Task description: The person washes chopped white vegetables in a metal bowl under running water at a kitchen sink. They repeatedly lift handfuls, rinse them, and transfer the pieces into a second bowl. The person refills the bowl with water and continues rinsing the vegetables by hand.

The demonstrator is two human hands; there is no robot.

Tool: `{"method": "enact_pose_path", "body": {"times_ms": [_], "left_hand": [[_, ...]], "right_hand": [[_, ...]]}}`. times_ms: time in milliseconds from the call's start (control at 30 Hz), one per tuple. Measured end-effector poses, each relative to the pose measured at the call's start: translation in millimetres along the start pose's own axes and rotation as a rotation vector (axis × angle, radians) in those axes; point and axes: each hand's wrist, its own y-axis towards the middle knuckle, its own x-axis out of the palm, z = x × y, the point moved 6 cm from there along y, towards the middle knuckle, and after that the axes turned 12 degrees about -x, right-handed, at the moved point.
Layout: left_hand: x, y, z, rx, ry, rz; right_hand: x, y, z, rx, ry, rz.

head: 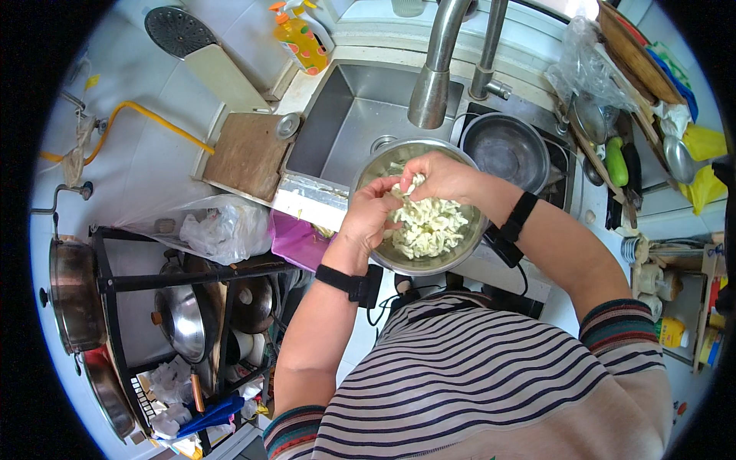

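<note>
A round stainless steel bowl (478,224) stands before me at the sink's front edge. In it lies a heap of pale green-white vegetable pieces (431,227), perhaps cauliflower florets. Above the bowl's far left part, my left hand (368,213) and my right hand (440,175) meet at the fingertips. Between them they pinch a small pale vegetable piece (415,183). My fingers hide part of this piece and of the heap below.
Behind the bowl are a steel sink (368,121) and a faucet (430,95). To the right, a dark pan (506,152) sits on the stove. A wooden board (247,155), a purple bin (296,241) and a black rack (190,280) are at left.
</note>
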Motion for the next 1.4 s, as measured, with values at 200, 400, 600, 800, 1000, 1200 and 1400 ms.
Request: {"method": "enact_pose_path", "body": {"times_ms": [200, 400, 600, 800, 1000, 1200, 1400], "left_hand": [[-17.1, -5.2, -37.6, -0.178, -0.098, 0.073], [1.4, 26.9, -69.4, -0.288, -0.248, 0.004], [4.5, 31.5, -57.8, -0.275, -0.198, -0.022], [5.1, 13.4, -25.1, -0.178, -0.233, -0.084], [-1.1, -10.3, -4.9, -0.095, -0.094, -0.021], [-11.5, -2.5, -42.5, -0.227, -0.110, 0.072], [-0.4, 18.5, -72.9, -0.318, -0.233, 0.032]], "right_hand": [[-8.1, -37.8, 31.8, 0.361, 0.114, 0.212], [11.1, -42.3, 73.8, 0.586, -0.132, 0.410], [21.1, -23.6, 81.5, 0.469, 0.319, 0.248], [12.3, -1.7, 22.9, 0.152, 0.263, 0.146], [-3.7, -1.7, -5.7, 0.092, 0.118, 0.032], [-10.6, -42.6, 19.0, 0.399, 0.002, 0.235], [16.6, -54.3, 72.3, 0.601, 0.273, 0.444]]}}
